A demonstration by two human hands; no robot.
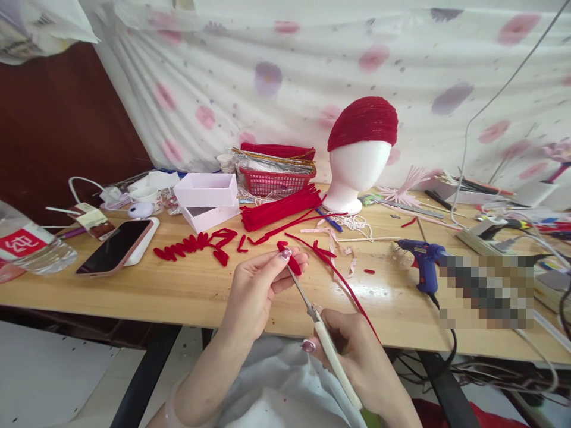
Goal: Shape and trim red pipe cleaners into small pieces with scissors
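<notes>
Pinched in my left hand (259,285) is a small red fuzzy piece (294,266), bent like a petal, its lower part hidden by my fingers. My right hand (352,351) grips a pair of scissors (330,351) with white handles. The scissor blades point up and left, their tips against the red piece; whether they are apart is hard to tell. A long red pipe cleaner (343,279) lies just beyond my hands. Several finished red loops (187,245) rest in a row to the left, with a bundle of red pipe cleaners (281,208) behind.
A white foam head (357,166) wearing a red cap (366,123) stands at the back. A blue glue gun (426,264) with its cord is at right. To the left are a phone (115,246), a water bottle (35,244) and a white box (206,190). A red basket (279,181) sits behind.
</notes>
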